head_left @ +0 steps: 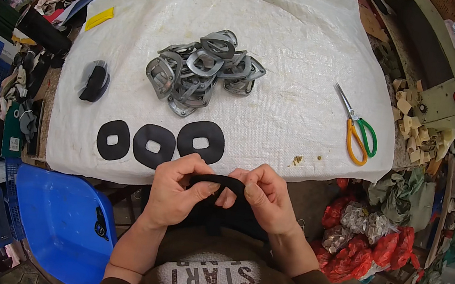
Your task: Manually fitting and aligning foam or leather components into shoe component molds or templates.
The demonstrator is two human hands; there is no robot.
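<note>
Both my hands hold a black soft pad (221, 181) by its upper rim, in front of my body at the table's near edge. My left hand (178, 189) pinches its left end between thumb and fingers. My right hand (270, 200) pinches the right end, its thumb on the near side. The pad's lower part is lost against dark clothing. Just beyond my left hand, three flat black rounded-square pads with centre holes lie in a row: a left pad (111, 153), a middle pad (152, 131) and a right pad (203, 129). Farther back is a heap of grey frames (192, 85).
Scissors (350, 141) with orange and green handles lie at the table's right. A black piece with clear film (95, 84) and a yellow packet (100, 18) are on the left. A blue tub (53, 227) stands below left; red bags (348, 257) sit below right.
</note>
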